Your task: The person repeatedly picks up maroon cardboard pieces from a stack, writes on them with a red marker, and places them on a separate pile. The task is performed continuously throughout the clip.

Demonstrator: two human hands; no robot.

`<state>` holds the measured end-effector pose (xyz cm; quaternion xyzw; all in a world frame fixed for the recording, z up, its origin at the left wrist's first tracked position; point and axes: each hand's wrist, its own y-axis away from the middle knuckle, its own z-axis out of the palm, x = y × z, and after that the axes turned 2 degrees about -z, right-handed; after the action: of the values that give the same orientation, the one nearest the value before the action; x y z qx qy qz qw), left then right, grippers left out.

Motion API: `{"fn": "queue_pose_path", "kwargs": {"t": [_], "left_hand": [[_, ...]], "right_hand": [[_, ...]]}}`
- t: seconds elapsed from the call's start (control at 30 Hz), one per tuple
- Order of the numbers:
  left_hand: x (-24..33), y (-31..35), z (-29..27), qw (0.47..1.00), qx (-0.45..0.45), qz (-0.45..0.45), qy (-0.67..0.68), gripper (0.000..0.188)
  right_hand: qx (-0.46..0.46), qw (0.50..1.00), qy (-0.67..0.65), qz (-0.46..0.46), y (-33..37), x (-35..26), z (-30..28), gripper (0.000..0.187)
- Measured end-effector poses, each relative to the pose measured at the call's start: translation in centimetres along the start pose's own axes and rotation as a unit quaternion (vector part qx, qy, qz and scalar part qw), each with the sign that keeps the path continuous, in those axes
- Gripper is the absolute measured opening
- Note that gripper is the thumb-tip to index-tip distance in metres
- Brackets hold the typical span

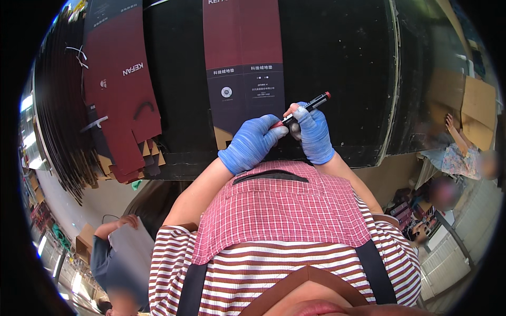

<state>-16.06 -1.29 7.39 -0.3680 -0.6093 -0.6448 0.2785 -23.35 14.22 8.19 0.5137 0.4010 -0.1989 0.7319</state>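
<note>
One slim black marker pen with red ends [318, 101] is what I've got up over the shiny black bench [337, 58], close to its near edge and a bit right of the middle. My left hand [252, 142], in a streaky blue glove, is closed in a pinch on the lower red end. My right hand [313, 131], same kind of glove, has its fingers curled snug around the barrel, so neither one is open.

Main worry from here: slippage. Gloves on a skinny round barrel don't look super grippy to me, so if either pinch goes slack the pen could drop and roll off that near edge. Second one is ink. I can't tell whether the nib is covered, since my left fingers hide that end. If it's bare, a careless twist could streak a glove or the long flat maroon-and-navy printed cardboard sheet [244, 50] running from the far edge down to just beside my left hand.

Looks-wise, the pen is glossy and straight, with pale printing along the barrel. It's tilted, with the exposed red end pointing toward the far right corner of the bench. No damage I can spot.
</note>
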Motion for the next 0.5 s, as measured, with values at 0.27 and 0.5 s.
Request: {"fn": "queue_pose_path", "kwargs": {"t": [0.27, 0.5], "left_hand": [[2.4, -0.2, -1.9, 0.949, -0.124, -0.165, 0.238, 0.029], [1.0, 0.5, -2.2, 0.944, -0.184, -0.124, 0.243, 0.034]], "right_hand": [[-0.004, 1.000, 0.014, 0.002, -0.9, -1.2, 0.1, 0.035], [0.029, 0.985, -0.149, -0.081, -3.5, -0.7, -3.0, 0.025]]}}
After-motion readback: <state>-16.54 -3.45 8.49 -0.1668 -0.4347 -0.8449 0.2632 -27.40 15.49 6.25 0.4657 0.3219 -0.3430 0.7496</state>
